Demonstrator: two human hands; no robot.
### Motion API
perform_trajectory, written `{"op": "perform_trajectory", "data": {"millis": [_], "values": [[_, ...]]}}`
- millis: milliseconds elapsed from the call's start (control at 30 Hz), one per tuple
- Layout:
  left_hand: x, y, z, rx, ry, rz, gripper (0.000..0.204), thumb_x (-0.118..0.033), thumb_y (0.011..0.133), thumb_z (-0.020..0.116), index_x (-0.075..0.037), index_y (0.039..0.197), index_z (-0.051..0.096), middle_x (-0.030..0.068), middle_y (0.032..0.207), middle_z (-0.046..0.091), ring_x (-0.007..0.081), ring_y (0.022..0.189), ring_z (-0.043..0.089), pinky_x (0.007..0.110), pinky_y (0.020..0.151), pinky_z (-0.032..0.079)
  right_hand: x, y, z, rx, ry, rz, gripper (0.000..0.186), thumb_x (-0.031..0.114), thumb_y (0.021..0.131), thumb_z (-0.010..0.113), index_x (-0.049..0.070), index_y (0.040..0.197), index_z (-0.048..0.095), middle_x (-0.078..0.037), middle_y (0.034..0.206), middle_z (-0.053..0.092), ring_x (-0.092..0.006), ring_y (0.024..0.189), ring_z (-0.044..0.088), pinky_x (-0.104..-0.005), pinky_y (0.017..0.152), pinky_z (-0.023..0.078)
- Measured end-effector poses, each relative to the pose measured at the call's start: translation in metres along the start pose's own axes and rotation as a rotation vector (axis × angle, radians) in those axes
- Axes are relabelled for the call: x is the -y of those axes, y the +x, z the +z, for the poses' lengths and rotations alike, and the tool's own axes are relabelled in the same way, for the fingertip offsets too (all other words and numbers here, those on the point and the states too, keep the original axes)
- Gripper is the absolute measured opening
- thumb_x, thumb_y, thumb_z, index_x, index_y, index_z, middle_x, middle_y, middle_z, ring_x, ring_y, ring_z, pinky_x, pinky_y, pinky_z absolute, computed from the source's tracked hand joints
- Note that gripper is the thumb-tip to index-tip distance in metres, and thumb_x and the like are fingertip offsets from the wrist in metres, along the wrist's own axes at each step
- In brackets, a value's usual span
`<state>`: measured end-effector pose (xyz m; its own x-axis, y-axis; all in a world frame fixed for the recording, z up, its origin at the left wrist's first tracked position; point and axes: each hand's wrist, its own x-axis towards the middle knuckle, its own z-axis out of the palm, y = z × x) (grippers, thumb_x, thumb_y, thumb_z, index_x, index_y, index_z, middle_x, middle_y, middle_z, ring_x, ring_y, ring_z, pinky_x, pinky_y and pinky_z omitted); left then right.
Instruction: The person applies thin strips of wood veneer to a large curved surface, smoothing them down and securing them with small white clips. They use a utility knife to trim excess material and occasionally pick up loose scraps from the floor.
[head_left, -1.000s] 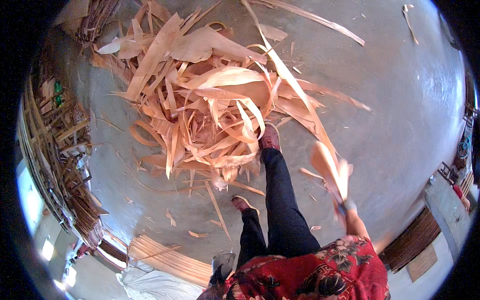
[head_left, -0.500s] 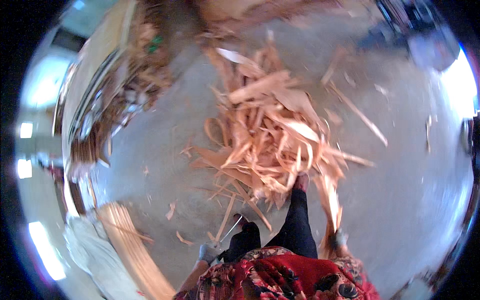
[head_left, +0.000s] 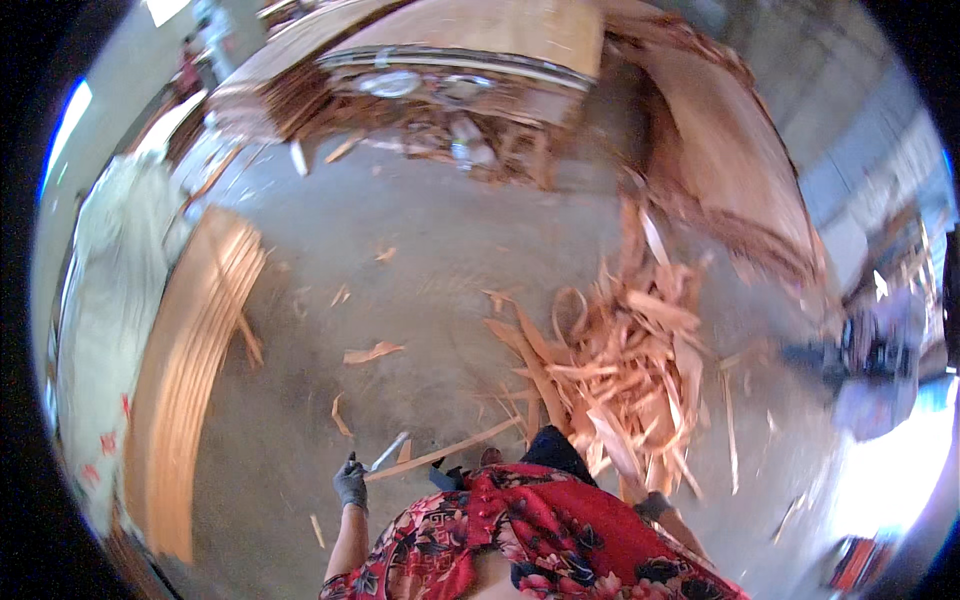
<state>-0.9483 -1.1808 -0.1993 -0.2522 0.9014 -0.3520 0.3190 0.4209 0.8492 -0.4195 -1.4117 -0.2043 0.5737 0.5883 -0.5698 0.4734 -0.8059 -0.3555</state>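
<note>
1. Veneer strip, long, thin and pale, lies slantwise on the grey concrete floor just in front of the person's feet. Its near end sits by the left hand and it runs up and to the right toward the scrap heap.

2. At far left, a white sack stands beside a tall bundle of stacked veneer sheets, tan and edge-on, well apart from the hand.

3. Left hand, in a dark grey glove, is low and left of the body. Its fingers are curled tight around a short metal tool that points up and to the right, touching or just over the strip's near end; the blur leaves that unclear.

4. Judgement: for neat work the tool should stay low and flat along the strip, and the grip firm, since thin veneer probably splits easily.

5. Centre bottom, the red flowered shirt fills the view. Small chips dot the floor ahead.

6. Right of centre lies a loose heap of reddish veneer scraps, near the strip's far end.

7. Right hand, also gloved, hangs beside the heap's lower edge. I cannot tell whether its fingers are spread or closed.

8. Judgement: footing matters, as loose slivers could slide underfoot.
</note>
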Motion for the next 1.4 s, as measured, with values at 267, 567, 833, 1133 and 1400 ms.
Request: {"op": "perform_trajectory", "data": {"millis": [267, 567, 833, 1133, 1400], "values": [[-0.020, 0.087, -0.041, -0.204, 0.041, -0.017, 0.034, -0.007, 0.083, 0.054, -0.003, 0.117, 0.058, -0.0039, 0.087, 0.065, 0.0037, 0.069, 0.049, 0.020, 0.065, 0.042, 0.215, 0.101, 0.038, 0.218, -0.192, -0.312, 0.044, 0.033, 0.080, 0.056, 0.004, 0.113, 0.051, -0.020, 0.101, 0.059, -0.0361, 0.093, 0.058, -0.0485, 0.080, 0.043], [-0.080, 0.222, -0.123, -0.385, 0.058, -0.154, 0.029, -0.021, 0.080, 0.060, -0.013, 0.107, 0.065, 0.0103, 0.085, 0.068, 0.0137, 0.064, 0.059, 0.028, 0.064, 0.046, 0.458, 0.245, 0.081, 0.475, -0.417, -0.546, 0.046, 0.035, 0.080, 0.055, 0.004, 0.114, 0.052, -0.021, 0.103, 0.059, -0.0356, 0.095, 0.058, -0.0471, 0.081, 0.044], [-0.011, 0.283, -0.170, -0.494, 0.580, -0.513, 0.020, -0.027, 0.078, 0.060, -0.009, 0.080, 0.069, 0.0159, 0.078, 0.064, 0.0306, 0.068, 0.063, 0.038, 0.060, 0.046, 0.667, 0.356, 0.055, 0.368, -0.545, -0.531, 0.048, 0.037, 0.080, 0.055, 0.004, 0.115, 0.053, -0.021, 0.104, 0.059, -0.0353, 0.096, 0.058, -0.0459, 0.082, 0.045], [-0.156, 0.643, -0.219, -0.382, 0.399, -0.201, 0.019, -0.024, 0.078, 0.060, -0.011, 0.089, 0.069, 0.0149, 0.077, 0.064, 0.0317, 0.070, 0.062, 0.039, 0.062, 0.048, 0.887, 0.412, 0.103, 0.342, -0.385, -0.390, 0.050, 0.039, 0.080, 0.055, 0.004, 0.116, 0.053, -0.021, 0.106, 0.059, -0.0348, 0.098, 0.058, -0.0446, 0.083, 0.046], [-0.263, 0.943, -0.262, -0.050, 0.616, 0.117, 0.017, -0.026, 0.078, 0.061, -0.020, 0.090, 0.070, 0.0143, 0.079, 0.064, 0.0323, 0.072, 0.062, 0.040, 0.064, 0.049, 1.022, 0.496, 0.135, 0.443, -0.367, -0.227, 0.051, 0.040, 0.081, 0.055, 0.004, 0.117, 0.054, -0.022, 0.108, 0.059, -0.0344, 0.100, 0.058, -0.0433, 0.084, 0.046]]}}
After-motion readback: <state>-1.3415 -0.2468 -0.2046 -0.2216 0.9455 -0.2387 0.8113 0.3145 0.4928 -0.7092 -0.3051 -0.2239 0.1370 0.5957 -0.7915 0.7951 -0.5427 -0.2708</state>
